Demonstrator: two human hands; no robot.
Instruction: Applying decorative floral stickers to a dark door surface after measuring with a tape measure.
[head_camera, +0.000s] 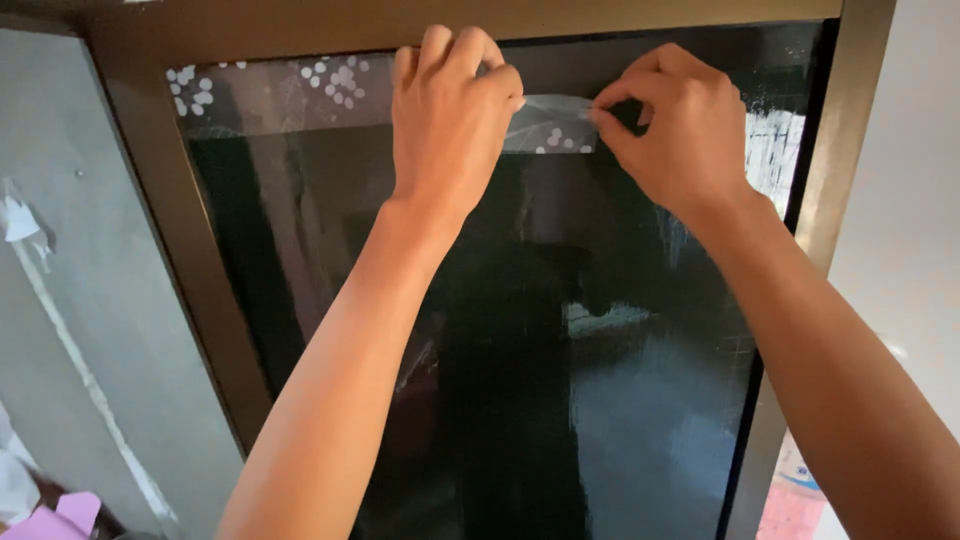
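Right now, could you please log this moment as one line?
left hand: pressing translucent dotted film strip | right hand: pinching strip end | dark glass pane

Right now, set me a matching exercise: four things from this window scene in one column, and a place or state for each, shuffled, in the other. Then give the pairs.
Things
1. left hand
2. right hand
3. dotted film strip
4. dark glass pane

Places or states
A. stuck along the top of the glass, patterned with white dots
B. pinches the loose end of the strip between fingertips
C. bare below the strip, framed in brown
D. knuckles up, pressed on the strip near the top frame

Pairs: 1-D, 2-B, 3-A, 4-C
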